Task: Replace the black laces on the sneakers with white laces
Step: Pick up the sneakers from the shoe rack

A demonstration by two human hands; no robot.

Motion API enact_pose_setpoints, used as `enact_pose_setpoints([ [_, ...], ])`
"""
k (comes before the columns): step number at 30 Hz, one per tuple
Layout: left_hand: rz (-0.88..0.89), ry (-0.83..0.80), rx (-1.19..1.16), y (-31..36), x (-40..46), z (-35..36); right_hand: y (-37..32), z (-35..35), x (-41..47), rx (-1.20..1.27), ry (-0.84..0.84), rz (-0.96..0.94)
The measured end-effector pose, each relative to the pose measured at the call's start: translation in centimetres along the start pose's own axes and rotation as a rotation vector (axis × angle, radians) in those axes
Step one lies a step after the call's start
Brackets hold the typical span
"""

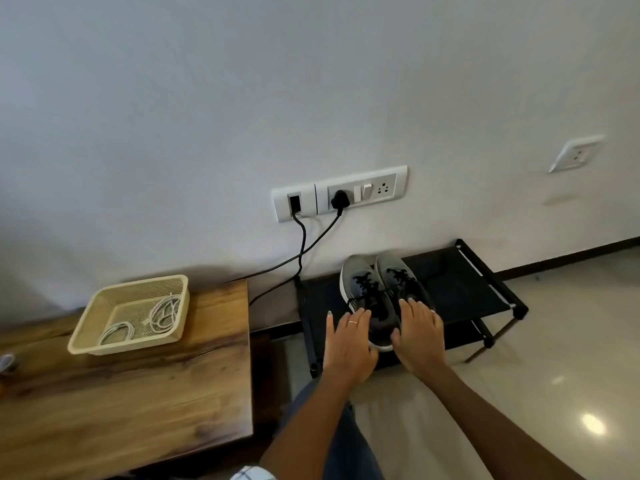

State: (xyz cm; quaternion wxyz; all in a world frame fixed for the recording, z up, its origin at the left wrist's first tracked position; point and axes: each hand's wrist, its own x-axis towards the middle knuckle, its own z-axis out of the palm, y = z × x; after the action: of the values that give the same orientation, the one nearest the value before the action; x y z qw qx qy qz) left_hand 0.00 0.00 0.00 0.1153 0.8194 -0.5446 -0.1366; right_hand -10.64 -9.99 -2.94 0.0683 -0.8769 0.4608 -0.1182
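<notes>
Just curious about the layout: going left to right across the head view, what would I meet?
Wooden table → cream basket holding white laces → left hand → right hand on the sneakers → far end of the black shoe rack.

Both my arms reach forward and down from the bottom of the frame, bare forearms converging slightly toward the middle. My left hand [348, 337] is palm down with fingers straight and a bit spread, thumb out to the left and a thin ring on one finger; my right hand [420, 336] mirrors it, palm down, fingers extended forward, thumb tucked inward toward the left hand. The two hands sit just beside each other without touching, and neither looks curled into a grip, though the fingertips are too blurred to be sure.
</notes>
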Motion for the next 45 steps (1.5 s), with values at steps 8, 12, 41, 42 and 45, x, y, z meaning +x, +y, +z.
enact_pose_setpoints([
  [8, -0.019, -0.148, 0.068, 1.5, 5.4, 3.0, 2.9, 2.1, 3.7, -0.176, -0.291, 0.161],
  [12, -0.051, -0.151, 0.065, 1.9, 7.2, 4.4, 3.6, 2.9, 4.9, -0.198, -0.338, 0.164],
  [41, -0.098, 0.525, 0.159, -4.9, -2.9, -4.2, -8.1, -3.3, 0.6, 0.077, 0.258, -0.135],
  [42, -0.104, 0.538, 0.159, -5.9, -4.0, -4.8, -9.4, -3.7, 0.0, 0.092, 0.272, -0.153],
  [45, -0.098, 0.538, 0.179, -8.3, -7.1, -5.9, -12.8, -4.4, -2.0, 0.152, 0.314, -0.175],
])
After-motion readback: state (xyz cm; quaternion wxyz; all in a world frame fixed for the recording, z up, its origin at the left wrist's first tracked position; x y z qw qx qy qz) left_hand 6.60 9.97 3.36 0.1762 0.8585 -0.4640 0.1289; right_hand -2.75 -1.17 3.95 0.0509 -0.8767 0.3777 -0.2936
